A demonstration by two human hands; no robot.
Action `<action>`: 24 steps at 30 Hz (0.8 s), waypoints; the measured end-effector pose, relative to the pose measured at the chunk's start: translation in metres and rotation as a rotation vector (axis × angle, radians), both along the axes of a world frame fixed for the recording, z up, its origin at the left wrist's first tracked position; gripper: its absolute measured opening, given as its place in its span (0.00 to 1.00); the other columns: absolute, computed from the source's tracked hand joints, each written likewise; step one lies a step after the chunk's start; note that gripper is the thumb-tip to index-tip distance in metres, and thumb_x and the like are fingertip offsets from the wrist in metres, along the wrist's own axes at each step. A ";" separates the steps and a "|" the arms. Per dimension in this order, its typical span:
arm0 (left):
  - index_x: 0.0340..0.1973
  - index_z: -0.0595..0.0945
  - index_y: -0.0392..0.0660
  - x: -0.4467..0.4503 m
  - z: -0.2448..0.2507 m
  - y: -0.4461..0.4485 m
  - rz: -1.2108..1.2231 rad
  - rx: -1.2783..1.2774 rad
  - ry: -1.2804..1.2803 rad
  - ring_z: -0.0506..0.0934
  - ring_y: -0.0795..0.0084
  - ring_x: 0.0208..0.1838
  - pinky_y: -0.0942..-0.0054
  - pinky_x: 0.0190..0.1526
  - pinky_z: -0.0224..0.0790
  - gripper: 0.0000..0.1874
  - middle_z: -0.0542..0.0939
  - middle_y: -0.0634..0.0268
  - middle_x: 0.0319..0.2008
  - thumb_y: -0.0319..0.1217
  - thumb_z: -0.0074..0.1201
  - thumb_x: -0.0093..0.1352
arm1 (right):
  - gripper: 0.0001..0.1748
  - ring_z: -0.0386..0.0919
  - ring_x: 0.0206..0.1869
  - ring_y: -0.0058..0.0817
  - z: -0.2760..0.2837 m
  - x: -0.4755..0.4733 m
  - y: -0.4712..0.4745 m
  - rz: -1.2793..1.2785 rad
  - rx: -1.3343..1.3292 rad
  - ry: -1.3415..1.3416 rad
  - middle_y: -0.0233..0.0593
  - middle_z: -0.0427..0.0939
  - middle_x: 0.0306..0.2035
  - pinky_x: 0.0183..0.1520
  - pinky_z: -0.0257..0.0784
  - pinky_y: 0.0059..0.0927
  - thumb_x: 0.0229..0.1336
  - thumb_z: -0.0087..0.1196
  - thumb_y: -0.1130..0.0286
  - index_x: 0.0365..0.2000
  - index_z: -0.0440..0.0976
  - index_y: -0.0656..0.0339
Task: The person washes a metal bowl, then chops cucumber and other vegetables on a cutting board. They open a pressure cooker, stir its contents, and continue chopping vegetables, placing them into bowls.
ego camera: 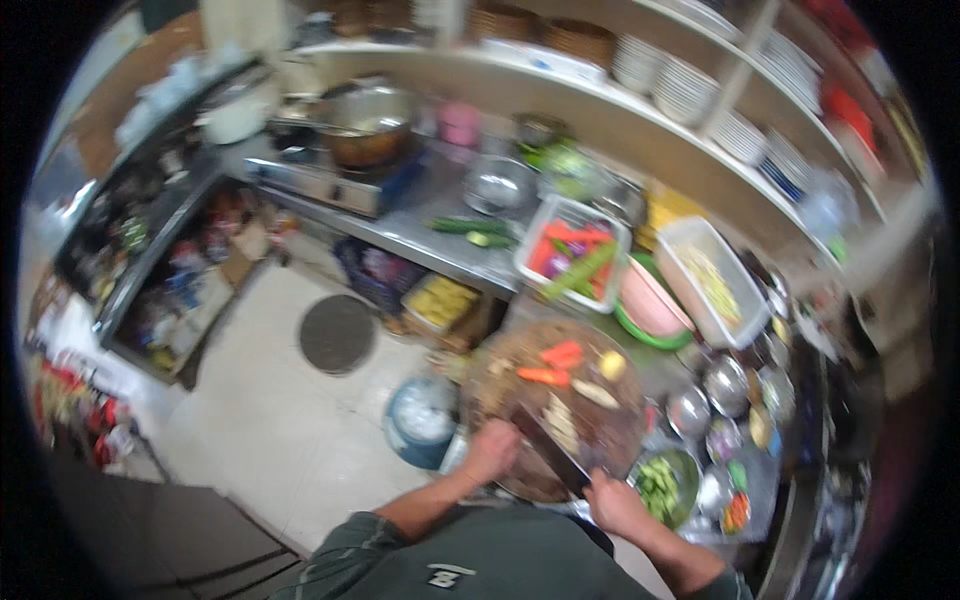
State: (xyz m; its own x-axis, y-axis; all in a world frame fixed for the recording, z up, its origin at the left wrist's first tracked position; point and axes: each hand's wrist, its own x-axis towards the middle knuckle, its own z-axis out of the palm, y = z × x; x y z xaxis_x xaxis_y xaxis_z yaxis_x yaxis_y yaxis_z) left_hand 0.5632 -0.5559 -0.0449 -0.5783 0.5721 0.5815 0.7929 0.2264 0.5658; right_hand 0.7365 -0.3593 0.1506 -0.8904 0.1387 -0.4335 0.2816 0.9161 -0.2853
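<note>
My right hand (pixel 613 501) grips the handle of a dark-bladed cleaver (pixel 551 450) at the near side of a round wooden chopping board (pixel 480 375). The blade slants up and left across the board. My left hand (pixel 493 448) is curled at the board's left edge, close to the blade's far end; blur hides whether anything is between its fingers. Pale sliced pieces (pixel 559 422) lie beside the blade. Farther up the board are a pale peeled piece (pixel 595 394), orange carrot pieces (pixel 562 354) and a yellow chunk (pixel 612 365).
A metal bowl of cut green vegetable (pixel 660 487) stands right of the board, near several small metal bowls (pixel 726 384). Beyond are a white tub of vegetables (pixel 534 247), a pink basket (pixel 651 300) and a long white tub (pixel 731 322). A blue bucket (pixel 401 442) is left, below.
</note>
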 end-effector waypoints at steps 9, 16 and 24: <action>0.39 0.76 0.39 0.001 0.012 0.000 -0.122 0.004 -0.123 0.73 0.50 0.49 0.56 0.52 0.71 0.08 0.73 0.55 0.40 0.29 0.57 0.69 | 0.20 0.78 0.38 0.67 -0.040 -0.024 -0.001 -0.033 -0.058 0.012 0.71 0.79 0.38 0.45 0.73 0.64 0.67 0.56 0.63 0.51 0.74 0.69; 0.42 0.80 0.44 -0.008 0.021 0.008 -0.063 -0.259 -0.037 0.79 0.55 0.57 0.63 0.51 0.75 0.08 0.81 0.54 0.55 0.30 0.59 0.69 | 0.29 0.80 0.36 0.59 -0.063 0.008 0.021 0.131 0.099 0.544 0.61 0.82 0.37 0.47 0.76 0.54 0.65 0.60 0.63 0.60 0.73 0.72; 0.40 0.78 0.37 0.024 0.037 0.027 0.074 -0.085 -0.408 0.78 0.41 0.47 0.46 0.47 0.74 0.09 0.75 0.47 0.42 0.28 0.53 0.66 | 0.21 0.80 0.36 0.68 -0.020 0.009 0.003 -0.032 0.010 0.153 0.67 0.81 0.31 0.42 0.74 0.63 0.70 0.52 0.59 0.55 0.74 0.63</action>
